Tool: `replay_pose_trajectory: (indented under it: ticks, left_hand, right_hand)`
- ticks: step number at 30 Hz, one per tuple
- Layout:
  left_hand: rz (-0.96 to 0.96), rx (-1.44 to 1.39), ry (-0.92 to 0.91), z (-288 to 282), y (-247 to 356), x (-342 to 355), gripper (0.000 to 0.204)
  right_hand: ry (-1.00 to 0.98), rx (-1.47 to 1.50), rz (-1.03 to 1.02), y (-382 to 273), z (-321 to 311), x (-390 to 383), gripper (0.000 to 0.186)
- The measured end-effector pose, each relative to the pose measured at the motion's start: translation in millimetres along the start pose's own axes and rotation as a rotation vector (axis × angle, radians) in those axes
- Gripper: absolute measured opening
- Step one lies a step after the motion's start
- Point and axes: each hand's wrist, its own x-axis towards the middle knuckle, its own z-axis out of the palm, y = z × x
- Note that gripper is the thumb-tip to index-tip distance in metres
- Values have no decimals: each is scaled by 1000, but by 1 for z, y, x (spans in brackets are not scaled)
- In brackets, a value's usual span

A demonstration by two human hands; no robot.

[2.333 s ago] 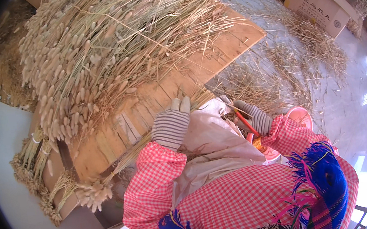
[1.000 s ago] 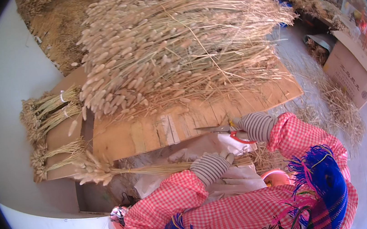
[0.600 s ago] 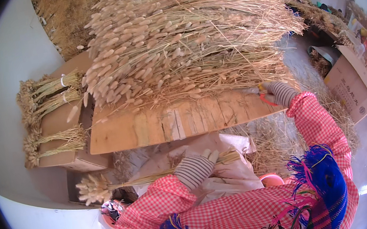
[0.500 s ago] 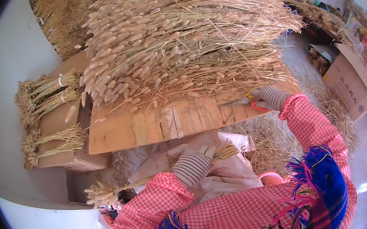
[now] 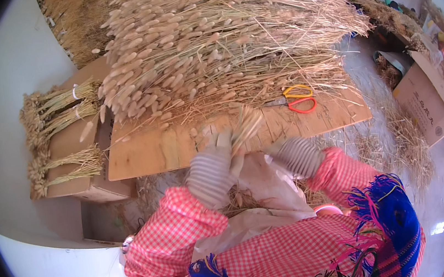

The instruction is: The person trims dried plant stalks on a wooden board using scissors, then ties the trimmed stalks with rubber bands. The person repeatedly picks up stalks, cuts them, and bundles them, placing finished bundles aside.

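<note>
My left hand (image 5: 212,170), in a striped knit glove, is closed around a bunch of dried grass stems (image 5: 246,126). The stems' cut ends point up, over the front edge of the wooden board (image 5: 149,155); the heads of this bunch are hidden. Just right of the bunch is my right hand (image 5: 297,157), gloved alike and apart from the stems. Its fingers point left and are smeared by motion. The scissors (image 5: 300,99), with one yellow and one red handle, lie on the board before the loose stems.
A thick heap of fluffy grass heads on long stems (image 5: 210,46) covers most of the board. Tied bunches (image 5: 73,165) rest on a cardboard box (image 5: 68,191) at left. Pale sheeting (image 5: 267,188) hangs below the board. Another open carton (image 5: 423,103) stands at right.
My right hand has let go of the scissors, which now lie on the board, and has come in toward the left. My left hand has raised the bunch and turned its cut ends upward.
</note>
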Motion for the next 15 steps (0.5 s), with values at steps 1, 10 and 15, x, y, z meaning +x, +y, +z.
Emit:
replay_pose_trajectory:
  ticks: [1, 10, 15]
  left_hand:
    - [51, -74, 59, 5, 7, 11, 49]
    - [447, -25, 120, 41, 100, 55, 79]
    - [511, 53, 231, -30, 66, 35, 90]
  right_hand:
    - [-68, 696, 80, -27, 10, -1, 35]
    - [464, 1215, -208, -60, 72, 29, 30]
    - [911, 457, -261, -21, 88, 36, 28]
